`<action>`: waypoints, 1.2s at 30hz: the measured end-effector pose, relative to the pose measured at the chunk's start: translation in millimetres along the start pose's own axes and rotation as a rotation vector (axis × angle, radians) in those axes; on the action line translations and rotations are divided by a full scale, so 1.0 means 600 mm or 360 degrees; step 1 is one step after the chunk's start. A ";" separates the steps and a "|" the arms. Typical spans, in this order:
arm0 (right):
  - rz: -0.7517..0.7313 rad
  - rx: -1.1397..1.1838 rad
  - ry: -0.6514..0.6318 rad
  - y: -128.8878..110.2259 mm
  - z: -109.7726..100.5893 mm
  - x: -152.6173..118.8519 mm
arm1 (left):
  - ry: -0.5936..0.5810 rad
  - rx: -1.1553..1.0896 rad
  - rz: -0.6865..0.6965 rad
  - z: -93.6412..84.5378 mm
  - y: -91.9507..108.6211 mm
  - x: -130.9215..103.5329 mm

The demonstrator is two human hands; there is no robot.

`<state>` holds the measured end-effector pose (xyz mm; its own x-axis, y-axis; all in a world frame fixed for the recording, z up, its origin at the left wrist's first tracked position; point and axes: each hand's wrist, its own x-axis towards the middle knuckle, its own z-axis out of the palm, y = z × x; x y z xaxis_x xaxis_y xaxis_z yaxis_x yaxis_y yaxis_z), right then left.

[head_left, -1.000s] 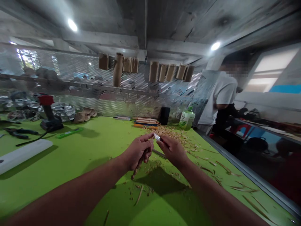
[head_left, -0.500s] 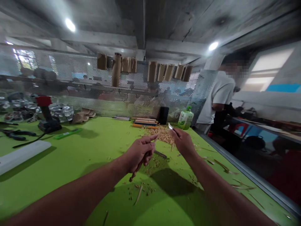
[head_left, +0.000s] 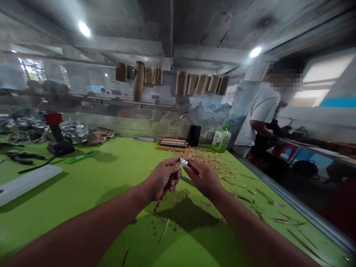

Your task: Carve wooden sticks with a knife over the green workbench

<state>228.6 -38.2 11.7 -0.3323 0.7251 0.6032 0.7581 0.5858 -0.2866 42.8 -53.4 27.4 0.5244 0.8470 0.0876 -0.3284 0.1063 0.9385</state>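
My left hand (head_left: 164, 178) is closed around a thin brown stick (head_left: 158, 206), whose lower end pokes out beneath the palm. In my right hand (head_left: 205, 177) is a small knife (head_left: 184, 162) with a short bright blade, its handle mostly covered by my fingers. The blade is at the left fingertips, by the stick's upper end; whether it touches the wood I cannot tell. Behind my hands lies a heap of pale wood shavings (head_left: 207, 155). A dark slim tool (head_left: 187, 180) lies on the green table (head_left: 91, 193), partly hidden by my right hand.
At the back stand a green bottle (head_left: 221, 139), a black phone-like slab (head_left: 194, 135) and a stack of boxes (head_left: 171, 144). On the left are a cordless drill (head_left: 57, 133), pliers (head_left: 23, 157) and a white bar (head_left: 30, 183). A person (head_left: 260, 115) stands beyond the table's right edge.
My right hand has moved left and slightly down, bringing the knife blade from above the shavings to the left fingertips. My left hand keeps its hold on the stick.
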 end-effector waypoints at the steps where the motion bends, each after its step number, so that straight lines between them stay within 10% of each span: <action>1: 0.0000 -0.0004 0.0008 0.001 -0.001 0.000 | -0.0005 -0.0007 -0.0010 0.000 0.001 0.000; 16: 0.0340 0.0092 0.0419 0.071 -0.036 0.023 | -0.0075 -0.0028 -0.0007 0.003 0.003 -0.004; 24: -0.0003 0.0056 0.0038 0.004 -0.005 0.005 | 0.0082 0.0074 0.0015 0.002 0.001 -0.001; 36: 0.0021 -0.0081 0.0092 0.007 -0.015 0.010 | 0.0064 0.0115 0.0023 0.000 -0.001 0.000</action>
<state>235.1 -34.6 20.8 -0.2900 0.7098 0.6420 0.7902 0.5560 -0.2577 42.9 -53.3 26.6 0.4872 0.8687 0.0893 -0.2775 0.0571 0.9590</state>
